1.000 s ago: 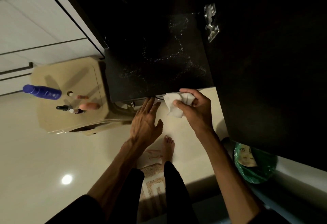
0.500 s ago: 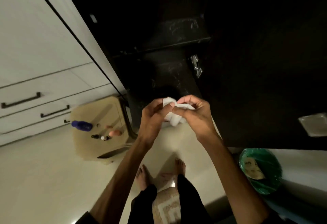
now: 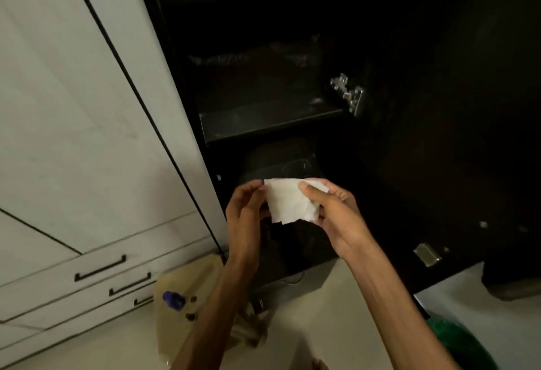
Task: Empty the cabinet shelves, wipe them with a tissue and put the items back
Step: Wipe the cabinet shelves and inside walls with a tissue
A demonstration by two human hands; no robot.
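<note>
Looking up now rather than down, the view takes in the dark cabinet point(image 3: 292, 77) where a second ago it showed mostly the lowest board and the floor; several shelves are visible, and the middle shelf point(image 3: 269, 122) looks bare, with pale dusty streaks along its front edge and on the shelf above. That suggests the emptying is done, at least for the shelves in sight, and wiping is what comes next there. White drawers point(image 3: 99, 273) stand to the left of the cabinet, and below them a low tan stool point(image 3: 187, 279) carries the removed things, among them a purple bottle point(image 3: 173, 300) near its left edge and small dark items beside it. A green bin point(image 3: 456, 343) sits at the lower right. The left hand point(image 3: 246, 211), which lay flat and apart a second ago, has come up to meet the right hand point(image 3: 336, 214); both now pinch the tissue point(image 3: 291, 201), fingers closed on its opposite sides. Crumpled in the right hand before, the tissue is now spread into a flat sheet held in the air in front of the lower cabinet opening, touching no shelf. Judging by this, a fresh face is being readied for another shelf.
</note>
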